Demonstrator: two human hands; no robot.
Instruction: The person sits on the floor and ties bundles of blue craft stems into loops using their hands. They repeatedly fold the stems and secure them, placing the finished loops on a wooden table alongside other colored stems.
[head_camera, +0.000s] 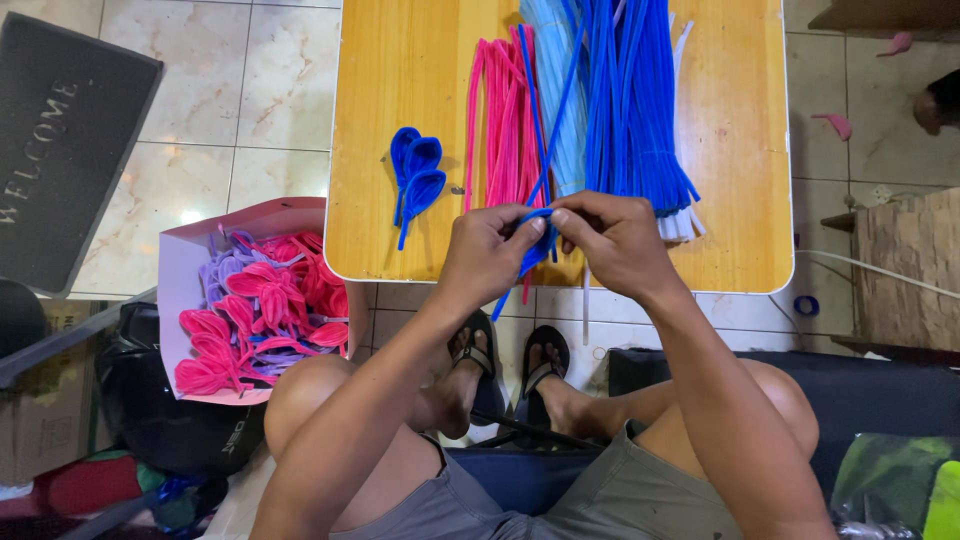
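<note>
both hands meet at centre frame over the near edge of the bench (400, 60): the left hand (487, 255) and right hand (612, 238) pinch one blue pipe cleaner (556, 120), bending its near end into a loop. three finished blue loops (415, 175) lie on the bench left of centre, while the box (180, 260) at lower left holds a heap of pink and purple ones, too tangled to count. much seems left: three bundles of straight stems (590, 100), pink, light blue and dark blue, wait at upper centre.
</note>
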